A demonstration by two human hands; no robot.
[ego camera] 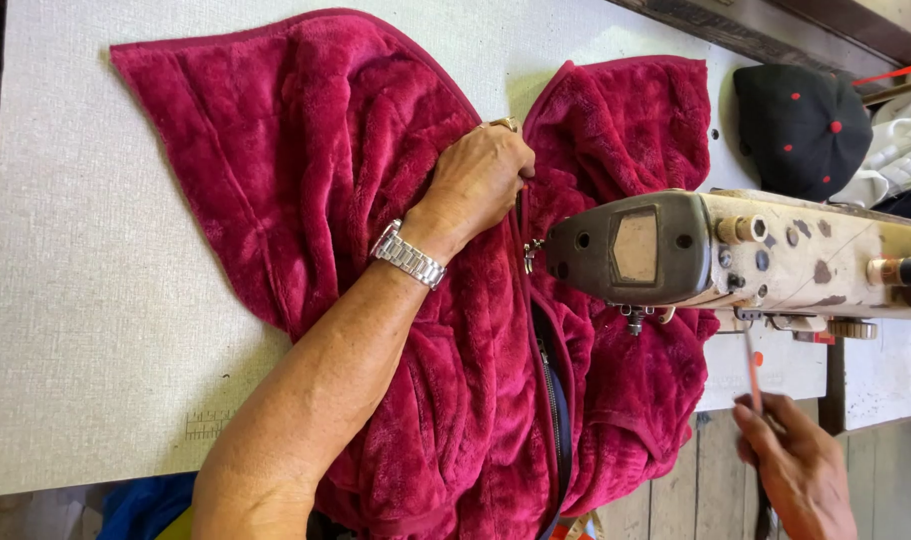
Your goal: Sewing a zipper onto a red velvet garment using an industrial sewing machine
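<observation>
A plush crimson garment (315,170) lies spread over the grey table (75,250), with a dark zipper (553,400) running down its middle. My left hand (480,180), with a metal watch at the wrist, grips the fabric right behind the head of an old beige sewing machine (675,250). The fabric passes under the machine's needle area. My right hand (795,465) is low at the right, below the machine, pinching a thin red stick-like object (752,375).
A black cap with red dots (800,125) and folded white cloth (900,150) lie behind the machine at the upper right. Wooden floorboards (705,480) show below the table edge. Blue fabric (145,505) peeks out at the bottom left.
</observation>
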